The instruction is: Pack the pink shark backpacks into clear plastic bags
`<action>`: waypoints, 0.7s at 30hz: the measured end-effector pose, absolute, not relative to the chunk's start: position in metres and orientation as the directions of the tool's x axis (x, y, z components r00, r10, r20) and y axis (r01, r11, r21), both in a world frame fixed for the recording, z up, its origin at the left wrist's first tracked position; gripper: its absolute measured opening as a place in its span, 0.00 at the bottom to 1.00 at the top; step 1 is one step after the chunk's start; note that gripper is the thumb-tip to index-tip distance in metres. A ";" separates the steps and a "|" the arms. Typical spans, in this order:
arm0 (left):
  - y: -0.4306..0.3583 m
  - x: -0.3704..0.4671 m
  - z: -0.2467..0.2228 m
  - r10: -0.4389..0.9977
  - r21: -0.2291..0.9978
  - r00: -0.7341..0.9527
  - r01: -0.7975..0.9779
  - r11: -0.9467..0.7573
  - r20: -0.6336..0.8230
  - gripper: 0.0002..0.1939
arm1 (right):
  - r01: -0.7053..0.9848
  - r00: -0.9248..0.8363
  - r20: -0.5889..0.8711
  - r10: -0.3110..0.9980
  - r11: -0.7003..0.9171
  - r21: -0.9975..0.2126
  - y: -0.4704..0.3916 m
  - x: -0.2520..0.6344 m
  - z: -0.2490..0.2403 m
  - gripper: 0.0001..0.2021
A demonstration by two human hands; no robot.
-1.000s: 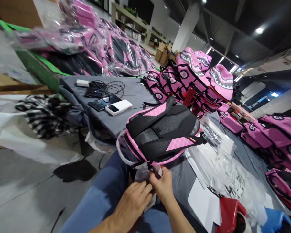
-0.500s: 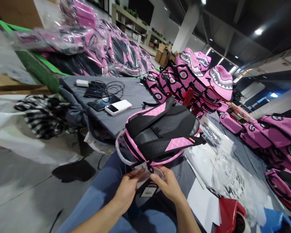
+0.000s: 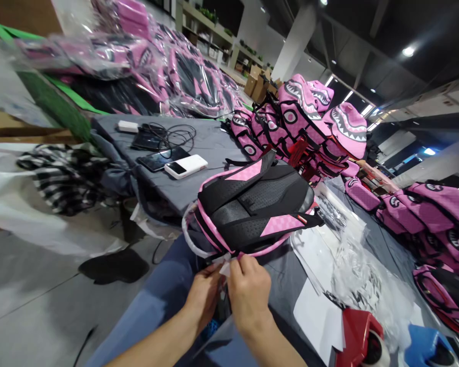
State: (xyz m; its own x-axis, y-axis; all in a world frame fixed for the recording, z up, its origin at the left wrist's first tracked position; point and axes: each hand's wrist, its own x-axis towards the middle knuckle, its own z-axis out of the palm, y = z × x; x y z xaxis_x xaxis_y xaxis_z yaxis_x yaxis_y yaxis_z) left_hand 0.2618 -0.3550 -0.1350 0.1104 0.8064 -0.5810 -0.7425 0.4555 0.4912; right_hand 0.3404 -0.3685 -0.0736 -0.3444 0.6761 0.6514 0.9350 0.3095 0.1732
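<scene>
A black and pink backpack [image 3: 248,199] lies on the table edge above my lap, its padded back and shoulder straps facing up. My left hand [image 3: 203,291] is closed in a pinch on a strip of thin white wrapping [image 3: 225,267] at the bag's near end. Right beside it, my right hand [image 3: 249,291] is curled shut, knuckles up, against the bag's near edge. What lies inside its fingers is hidden. A greyish-white band [image 3: 187,233] loops out from the bag's left side.
A white power bank [image 3: 186,166], a dark phone [image 3: 162,159] and cables lie at the table's left. Pink shark-face backpacks [image 3: 298,109] are piled behind. Plastic-wrapped bags [image 3: 197,81] fill the back left. To the right are clear plastic bags [image 3: 361,275] and a red tape dispenser [image 3: 361,334].
My right hand has turned over and closed, moving slightly left toward my left hand. The white label below the bag is now out of sight. The backpack has barely moved.
</scene>
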 end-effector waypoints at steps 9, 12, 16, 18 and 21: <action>-0.357 0.243 -0.134 0.792 0.500 0.175 -0.691 0.522 -0.585 0.20 | 0.945 -0.300 0.638 0.709 0.312 0.097 -0.394 0.345 -0.109 0.08; -0.360 0.243 -0.134 0.821 0.546 0.186 -0.666 0.509 -0.539 0.22 | 0.952 -0.258 0.631 0.732 0.305 0.035 -0.400 0.345 -0.115 0.08; -0.360 0.247 -0.134 0.818 0.570 0.150 -0.647 0.506 -0.555 0.21 | 0.949 -0.211 0.589 0.780 0.307 -0.067 -0.405 0.344 -0.120 0.09; -0.359 0.250 -0.135 0.819 0.581 0.107 -0.653 0.486 -0.564 0.20 | 0.939 -0.211 0.590 0.779 0.330 -0.100 -0.407 0.346 -0.118 0.08; -0.357 0.256 -0.136 0.820 0.582 0.079 -0.667 0.466 -0.566 0.20 | 0.912 -0.171 0.652 0.738 0.369 -0.178 -0.407 0.349 -0.113 0.08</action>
State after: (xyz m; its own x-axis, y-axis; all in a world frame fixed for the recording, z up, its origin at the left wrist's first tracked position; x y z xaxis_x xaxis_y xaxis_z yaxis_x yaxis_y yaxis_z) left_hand 0.2562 -0.3573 -0.1361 0.0791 0.8205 -0.5662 -0.6667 0.4658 0.5818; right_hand 0.3492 -0.4067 -0.1129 -0.1712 0.7383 0.6524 0.9121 0.3691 -0.1783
